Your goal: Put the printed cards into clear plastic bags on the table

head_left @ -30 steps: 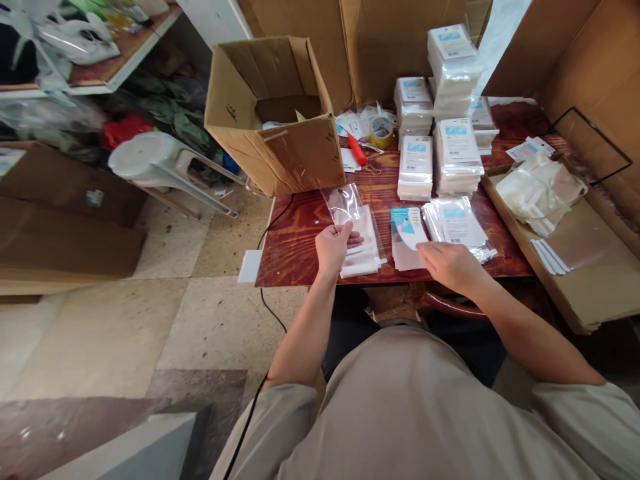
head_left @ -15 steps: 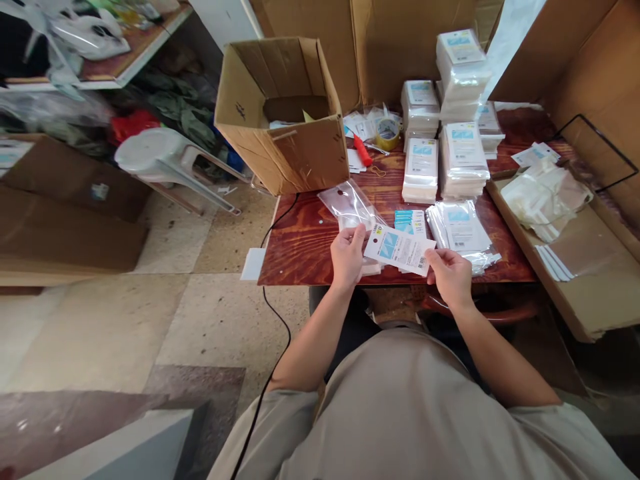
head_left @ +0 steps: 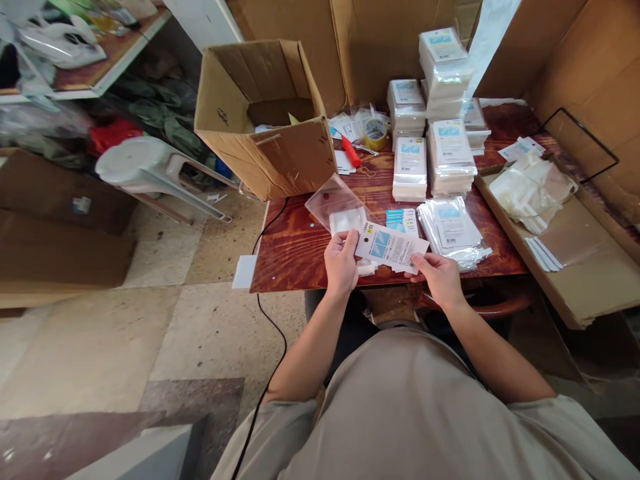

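My left hand [head_left: 341,261] grips a clear plastic bag [head_left: 334,203] by its lower end; the bag slants up and away to the left over the red-brown table [head_left: 295,250]. My right hand [head_left: 438,277] pinches the right end of a white printed card [head_left: 391,247] with a blue patch. The card's left end meets the bag at my left thumb. Under the bag lies a small pile of white pieces [head_left: 366,269]. A short stack of blue-and-white cards [head_left: 401,221] lies just beyond the held card.
An open cardboard box [head_left: 265,117] stands at the table's far left. Stacks of packed bags [head_left: 445,143] fill the back, a loose pile [head_left: 453,233] lies right of my hands. A tape roll [head_left: 375,132], a red-handled tool [head_left: 351,152], a cardboard tray [head_left: 575,253] at right, a black cable [head_left: 267,320].
My right hand took a card off the stack and carried it left to the bag. My left hand lifted the bag off the pile and now both hands hold bag and card together.
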The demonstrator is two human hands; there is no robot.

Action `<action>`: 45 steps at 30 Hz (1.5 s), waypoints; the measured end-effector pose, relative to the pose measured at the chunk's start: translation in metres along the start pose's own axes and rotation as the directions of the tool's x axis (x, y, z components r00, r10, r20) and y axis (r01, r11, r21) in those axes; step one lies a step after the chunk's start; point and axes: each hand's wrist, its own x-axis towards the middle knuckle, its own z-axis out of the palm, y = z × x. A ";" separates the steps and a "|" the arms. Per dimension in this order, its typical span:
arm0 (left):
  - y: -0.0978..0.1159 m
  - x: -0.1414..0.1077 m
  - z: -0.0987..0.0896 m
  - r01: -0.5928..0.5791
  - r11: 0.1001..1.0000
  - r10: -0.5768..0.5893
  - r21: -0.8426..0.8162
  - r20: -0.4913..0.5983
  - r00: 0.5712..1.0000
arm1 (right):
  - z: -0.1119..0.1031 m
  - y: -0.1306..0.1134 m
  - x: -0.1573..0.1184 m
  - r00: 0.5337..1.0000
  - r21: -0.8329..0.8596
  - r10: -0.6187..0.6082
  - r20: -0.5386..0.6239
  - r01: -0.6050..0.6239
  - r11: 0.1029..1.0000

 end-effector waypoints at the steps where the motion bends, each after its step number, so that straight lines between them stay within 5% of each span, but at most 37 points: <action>1: 0.002 -0.002 -0.001 0.014 1.000 -0.014 0.002 0.019 1.000 | 0.001 0.001 0.001 1.000 0.014 0.002 -0.021 -0.002 1.000; 7: 0.004 -0.019 0.000 0.125 0.992 -0.123 -0.012 0.108 0.987 | 0.015 0.003 0.005 0.991 0.105 0.019 -0.132 -0.006 0.994; 10: 0.003 -0.025 0.005 0.169 0.985 -0.163 -0.031 0.142 0.976 | 0.023 -0.002 0.001 0.995 0.133 0.021 -0.097 -0.008 0.991; 13: 0.005 -0.026 0.006 0.201 0.978 -0.191 -0.051 0.162 0.968 | 0.016 -0.008 0.000 0.989 0.106 0.046 0.139 -0.061 0.992; 15: 0.008 -0.023 0.003 0.204 0.977 -0.192 -0.067 0.153 0.969 | 0.006 -0.011 0.002 0.936 0.052 0.049 0.349 -0.072 0.996; 17: 0.012 -0.022 -0.001 0.218 0.975 -0.207 -0.049 0.169 0.964 | -0.002 -0.011 0.006 0.899 0.030 0.017 0.437 -0.033 0.999; 25: 0.007 -0.039 0.005 0.246 0.963 -0.269 0.109 0.376 0.887 | 0.027 -0.005 0.007 0.981 -0.008 -0.039 0.188 0.042 0.999; 29: 0.007 -0.034 -0.001 0.180 0.914 -0.346 0.364 0.464 0.815 | 0.017 -0.019 0.010 0.992 -0.024 -0.088 0.093 0.091 0.996; 30: 0.008 -0.031 -0.003 0.109 0.892 -0.321 0.438 0.447 0.835 | 0.007 -0.023 0.014 0.993 -0.045 -0.114 0.038 0.115 0.992; 32: 0.012 -0.020 -0.009 -0.099 0.777 -0.131 0.622 0.314 0.940 | -0.020 -0.030 0.024 0.969 -0.135 -0.211 -0.128 0.194 0.972; 33: 0.014 -0.013 -0.013 -0.179 0.654 0.018 0.735 0.221 0.975 | -0.035 -0.032 0.030 0.931 -0.213 -0.288 -0.223 0.242 0.947; 35: 0.019 0.002 -0.021 -0.173 0.343 0.239 0.923 0.093 0.967 | -0.066 -0.030 0.044 0.820 -0.443 -0.446 -0.358 0.271 0.855; 37: 0.022 0.017 -0.030 -0.067 0.157 0.239 0.985 0.028 0.971 | -0.088 -0.024 0.056 0.740 -0.694 -0.552 -0.385 0.162 0.701; 39: 0.025 0.029 -0.037 -0.003 0.130 0.140 0.992 -0.016 0.990 | -0.097 -0.016 0.062 0.676 -0.856 -0.657 -0.333 0.075 0.511; 41: 0.027 0.038 -0.043 0.027 0.168 0.055 0.985 -0.037 0.998 | -0.090 -0.012 0.061 0.607 -0.932 -0.770 -0.195 0.130 0.338; 43: 0.030 0.044 -0.048 0.036 0.190 0.013 0.981 -0.039 0.999 | -0.071 -0.012 0.052 0.580 -0.928 -0.813 0.058 0.331 0.170; 45: 0.034 0.047 -0.052 0.017 0.187 0.010 0.982 -0.019 1.000 | -0.047 -0.017 0.041 0.585 -0.824 -0.707 0.396 0.566 0.007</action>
